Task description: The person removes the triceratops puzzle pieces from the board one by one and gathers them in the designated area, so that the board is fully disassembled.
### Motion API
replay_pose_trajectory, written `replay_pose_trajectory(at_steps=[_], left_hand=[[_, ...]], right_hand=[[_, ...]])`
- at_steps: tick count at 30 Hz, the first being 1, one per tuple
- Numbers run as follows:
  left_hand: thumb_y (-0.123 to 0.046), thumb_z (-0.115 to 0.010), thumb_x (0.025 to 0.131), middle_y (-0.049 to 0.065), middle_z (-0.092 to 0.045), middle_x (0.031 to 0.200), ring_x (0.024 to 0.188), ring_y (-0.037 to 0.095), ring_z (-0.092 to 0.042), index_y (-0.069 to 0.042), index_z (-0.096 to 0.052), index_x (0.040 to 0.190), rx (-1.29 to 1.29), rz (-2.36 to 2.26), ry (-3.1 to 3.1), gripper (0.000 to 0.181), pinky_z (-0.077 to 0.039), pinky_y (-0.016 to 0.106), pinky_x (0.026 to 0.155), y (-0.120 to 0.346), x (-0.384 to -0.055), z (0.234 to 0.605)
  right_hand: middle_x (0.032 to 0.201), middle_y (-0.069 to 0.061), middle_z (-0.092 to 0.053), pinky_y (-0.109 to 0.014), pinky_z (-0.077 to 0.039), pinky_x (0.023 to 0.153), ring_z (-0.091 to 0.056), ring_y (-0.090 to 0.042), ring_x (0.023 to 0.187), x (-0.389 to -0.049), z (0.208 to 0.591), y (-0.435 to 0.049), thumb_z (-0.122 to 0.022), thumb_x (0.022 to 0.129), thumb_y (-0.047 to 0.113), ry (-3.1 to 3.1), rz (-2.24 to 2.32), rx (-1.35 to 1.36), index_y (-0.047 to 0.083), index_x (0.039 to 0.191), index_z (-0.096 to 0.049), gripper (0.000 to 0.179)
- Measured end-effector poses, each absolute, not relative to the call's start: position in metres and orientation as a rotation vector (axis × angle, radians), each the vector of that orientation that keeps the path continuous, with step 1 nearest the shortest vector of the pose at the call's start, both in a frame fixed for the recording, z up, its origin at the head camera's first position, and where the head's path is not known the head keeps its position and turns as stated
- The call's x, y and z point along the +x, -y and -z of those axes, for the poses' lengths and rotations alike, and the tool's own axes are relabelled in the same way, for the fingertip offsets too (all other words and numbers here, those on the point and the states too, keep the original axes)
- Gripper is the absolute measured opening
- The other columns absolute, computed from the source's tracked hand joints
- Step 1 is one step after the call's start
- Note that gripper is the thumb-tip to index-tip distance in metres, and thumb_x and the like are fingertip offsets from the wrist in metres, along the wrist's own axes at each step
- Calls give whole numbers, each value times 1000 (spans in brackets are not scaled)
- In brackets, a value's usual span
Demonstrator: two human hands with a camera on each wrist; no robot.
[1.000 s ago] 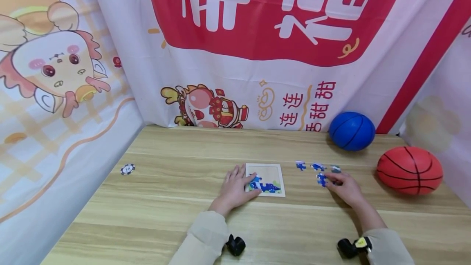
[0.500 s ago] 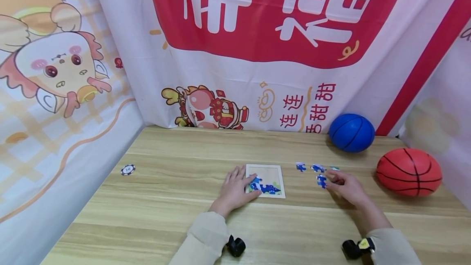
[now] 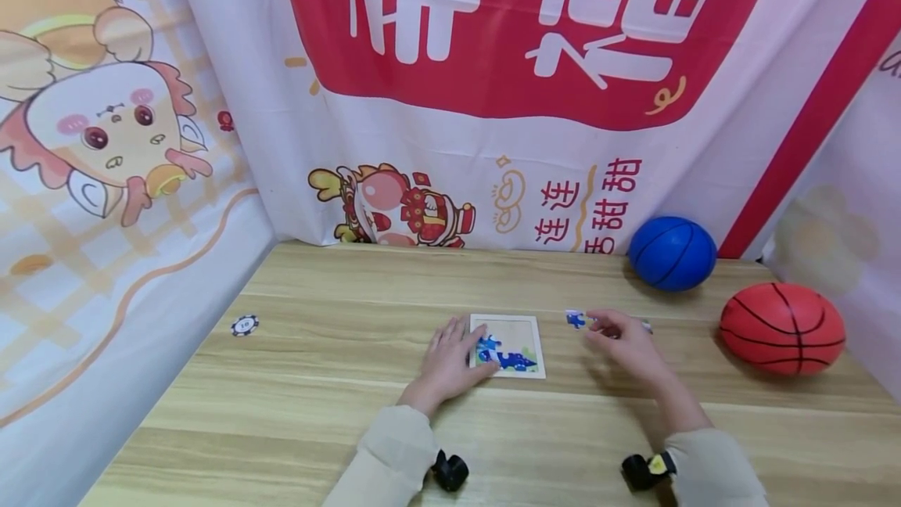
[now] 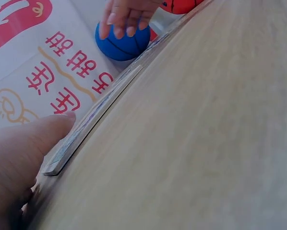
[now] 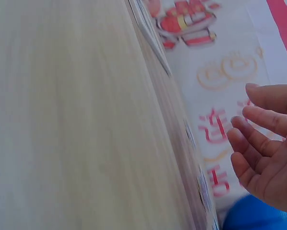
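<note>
My left hand [image 3: 447,362] lies along the left side of a square puzzle tray [image 3: 540,343], its thumb and index finger reaching over the edge. In the left wrist view the thumb [image 4: 42,134] rests at the tray's rim. Blue and green jigsaw pieces [image 3: 517,360] fill the lower part of the tray. Right of it, a loose blue jigsaw piece [image 3: 575,319] lies on the table. My right hand [image 3: 629,346] hovers just beside that piece, covering others. The right wrist view shows its fingers [image 5: 258,143] loosely bent with nothing between them.
A blue ball [image 3: 672,253] and a red ball [image 3: 783,329] sit at the table's right side. A round chip [image 3: 245,325] lies far left. Printed cloth [image 3: 394,131] hangs behind the wooden table [image 3: 296,405].
My right hand has left the lower loose piece it was touching and moved left and slightly back, over the row of pieces. The left hand stays at the tray.
</note>
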State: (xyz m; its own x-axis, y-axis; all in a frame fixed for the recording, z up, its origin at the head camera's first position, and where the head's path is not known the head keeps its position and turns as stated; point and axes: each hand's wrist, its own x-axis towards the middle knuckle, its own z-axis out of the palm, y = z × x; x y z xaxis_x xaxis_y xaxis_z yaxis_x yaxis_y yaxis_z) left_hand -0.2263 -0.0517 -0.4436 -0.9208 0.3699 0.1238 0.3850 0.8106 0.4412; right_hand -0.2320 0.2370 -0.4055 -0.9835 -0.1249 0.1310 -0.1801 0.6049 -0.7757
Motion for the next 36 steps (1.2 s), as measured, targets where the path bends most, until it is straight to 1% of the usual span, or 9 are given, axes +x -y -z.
replay_pose_trajectory(at_steps=[3, 7, 12, 17, 21, 26, 32, 36], left_hand=[[-53, -50, 79, 19, -19, 138, 126, 31, -13, -14, -36, 132, -608, 797, 2926, 67, -9, 45, 100, 54, -228, 445], [-51, -50, 80, 21, -20, 137, 126, 32, -14, -13, -38, 131, -601, 799, 2901, 65, -10, 44, 100, 59, -230, 446], [-48, -50, 81, 21, -20, 137, 126, 31, -14, -13, -39, 131, -591, 775, 2911, 61, -10, 44, 101, 63, -232, 446], [-50, -49, 81, 19, -16, 139, 127, 30, -10, -15, -39, 131, -578, 766, 2952, 61, -8, 43, 101, 64, -232, 446], [-50, -48, 82, 20, -16, 139, 127, 31, -10, -14, -39, 131, -596, 739, 2961, 62, -8, 44, 101, 64, -233, 447], [-49, -49, 81, 21, -17, 138, 127, 31, -10, -13, -39, 131, -610, 736, 2964, 62, -8, 44, 101, 64, -232, 446], [-50, -48, 82, 21, -17, 138, 127, 31, -10, -12, -39, 130, -615, 729, 2975, 62, -9, 45, 100, 65, -233, 445], [-50, -47, 82, 20, -16, 139, 127, 30, -9, -13, -39, 131, -611, 717, 2984, 62, -9, 44, 101, 65, -233, 445]], right_hand=[[89, -8, -56, -31, -42, 65, -48, -21, 79, -234, 406, -216, -60, 81, 12, 2772, -1390, 277, 0, 112, -54, 34], [88, -6, -55, -30, -42, 67, -48, -21, 80, -235, 405, -190, -59, 81, 11, 2788, -1455, 299, 1, 112, -54, 33], [85, -4, -54, -30, -43, 67, -48, -19, 78, -237, 410, -163, -60, 81, 12, 2789, -1506, 322, 4, 111, -56, 31], [79, -2, -55, -29, -44, 64, -49, -17, 73, -240, 421, -142, -61, 80, 8, 2738, -1527, 414, 2, 105, -59, 26], [77, 1, -55, -27, -45, 65, -51, -15, 72, -243, 431, -131, -62, 78, 5, 2734, -1501, 426, 1, 103, -60, 25], [78, -1, -55, -30, -45, 68, -51, -15, 74, -243, 438, -123, -64, 76, 3, 2730, -1416, 433, 1, 100, -61, 24], [87, -3, -52, -31, -43, 71, -47, -16, 79, -242, 444, -118, -66, 75, 8, 2766, -1230, 508, 2, 102, -62, 28], [89, -1, -50, -31, -39, 69, -42, -17, 81, -241, 445, -115, -65, 76, 12, 2800, -1158, 503, 5, 103, -62, 28]])
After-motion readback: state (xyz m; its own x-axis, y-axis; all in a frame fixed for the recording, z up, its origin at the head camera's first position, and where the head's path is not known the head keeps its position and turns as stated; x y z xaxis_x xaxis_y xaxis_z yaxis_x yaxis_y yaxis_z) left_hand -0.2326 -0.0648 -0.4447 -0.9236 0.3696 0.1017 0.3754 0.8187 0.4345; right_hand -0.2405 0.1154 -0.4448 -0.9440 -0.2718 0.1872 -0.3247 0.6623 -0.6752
